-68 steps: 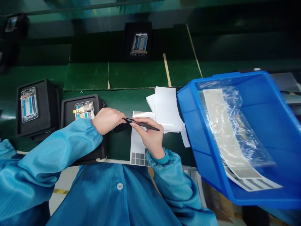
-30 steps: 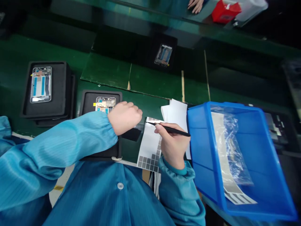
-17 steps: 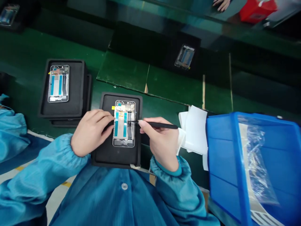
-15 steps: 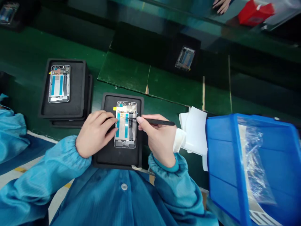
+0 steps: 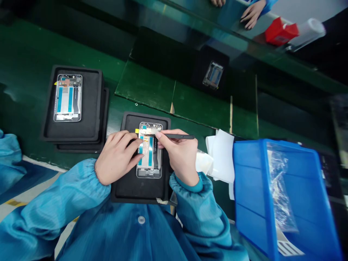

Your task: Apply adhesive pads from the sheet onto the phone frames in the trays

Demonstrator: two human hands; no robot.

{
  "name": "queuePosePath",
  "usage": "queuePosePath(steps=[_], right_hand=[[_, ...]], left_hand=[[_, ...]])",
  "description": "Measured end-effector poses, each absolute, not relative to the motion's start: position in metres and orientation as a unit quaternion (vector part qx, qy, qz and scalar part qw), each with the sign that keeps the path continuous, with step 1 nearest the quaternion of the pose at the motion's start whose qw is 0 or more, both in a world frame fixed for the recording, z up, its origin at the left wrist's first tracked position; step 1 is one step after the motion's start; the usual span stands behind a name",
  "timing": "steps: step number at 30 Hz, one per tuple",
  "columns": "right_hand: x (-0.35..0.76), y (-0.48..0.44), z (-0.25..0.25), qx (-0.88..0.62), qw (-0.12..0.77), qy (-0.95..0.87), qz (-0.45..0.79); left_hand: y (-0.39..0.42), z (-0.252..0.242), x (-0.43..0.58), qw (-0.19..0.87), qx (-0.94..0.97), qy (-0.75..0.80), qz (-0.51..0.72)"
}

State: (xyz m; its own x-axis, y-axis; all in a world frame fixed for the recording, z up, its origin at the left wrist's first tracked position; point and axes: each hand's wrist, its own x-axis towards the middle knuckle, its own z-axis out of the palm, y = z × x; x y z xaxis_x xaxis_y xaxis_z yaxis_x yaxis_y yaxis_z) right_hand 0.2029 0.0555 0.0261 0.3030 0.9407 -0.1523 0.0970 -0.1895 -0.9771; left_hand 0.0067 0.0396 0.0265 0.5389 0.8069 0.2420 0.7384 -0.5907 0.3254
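An opened phone (image 5: pixel 149 152), its inner parts and blue strips showing, lies on a black foam tray (image 5: pixel 126 186) in front of me. A yellow tab (image 5: pixel 137 131) sticks out at its upper left. My left hand (image 5: pixel 118 156) rests over the tray's left side, thumb and forefinger apart and touching the phone's left edge. In my right hand (image 5: pixel 181 154) are slim black tweezers (image 5: pixel 179 136), pinched between thumb and fingers. They point left over the phone's upper part; where the tip touches is too small to tell.
Stacked black trays (image 5: pixel 91 108) at left carry another opened phone (image 5: pixel 67 98). Right of me are white sheets (image 5: pixel 223 156) and a blue bin (image 5: pixel 248 188) holding clear plastic. Beyond a raised green ledge lies one more phone (image 5: pixel 213 75). Another person's hand (image 5: pixel 252 14) is near a red box (image 5: pixel 281 32).
The tweezers and my right hand have shifted up the phone, from its middle strips toward its upper part. My left hand stays at the phone's left edge. The whole view has shifted slightly.
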Motion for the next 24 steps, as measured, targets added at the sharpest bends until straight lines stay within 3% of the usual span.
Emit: queuePosePath(steps=[24], right_hand=[[0.2038, 0.0581, 0.0256, -0.648, 0.475, -0.396, 0.445]], left_hand=[[0.0402, 0.0267, 0.0087, 0.098, 0.87, 0.453, 0.167]])
